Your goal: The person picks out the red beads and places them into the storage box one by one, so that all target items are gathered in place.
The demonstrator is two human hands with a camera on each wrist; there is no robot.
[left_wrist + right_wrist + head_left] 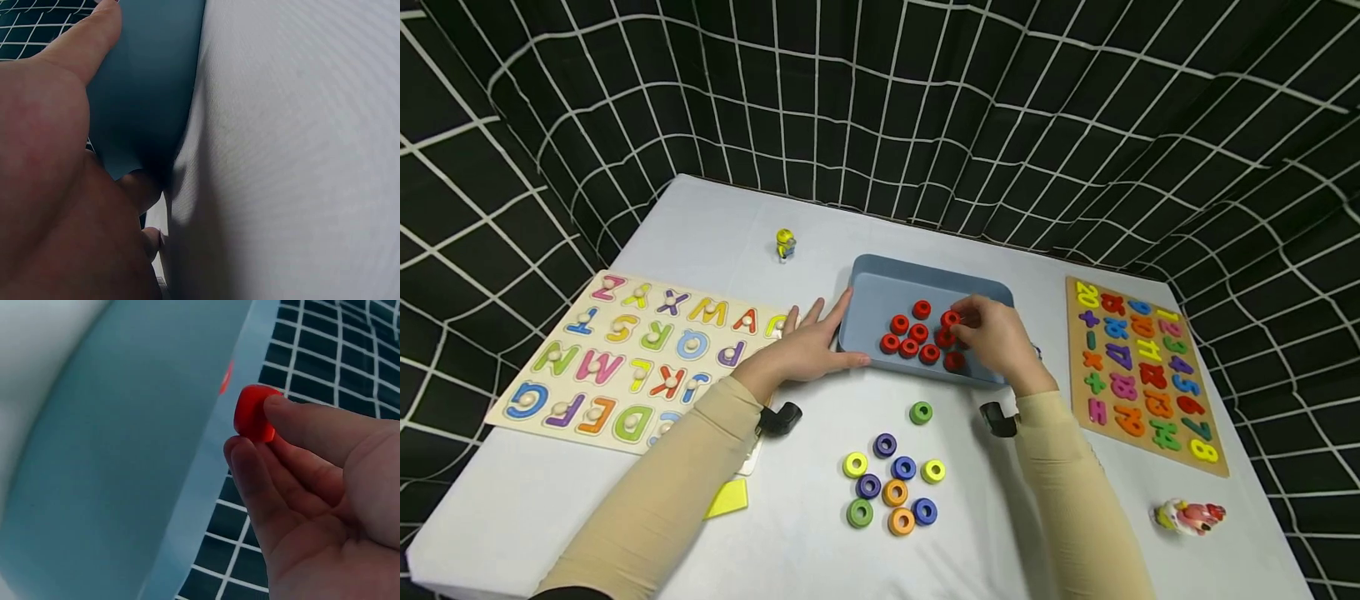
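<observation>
A shallow blue-grey tray (880, 292) holds several small red rings (918, 332), grouped in its middle and right part. My right hand (996, 335) reaches over the tray's right side and pinches one red ring (253, 412) between thumb and fingertips. In the right wrist view that ring shows above the level of the tray's rim. At the tray's left end, my left hand (805, 346) has its fingers spread, thumb at the near left corner and index finger along the left wall. The left wrist view shows this hand (56, 175) against the tray's outer wall (150, 75).
Several green, yellow, purple, blue and orange rings (895, 492) lie nearer me. A letter puzzle board (572, 342) lies left, a number board (1082, 358) right. A yellow toy figure (785, 243) stands behind, a pink figurine (1189, 517) lies front right, and a yellow piece (727, 498) lies front left.
</observation>
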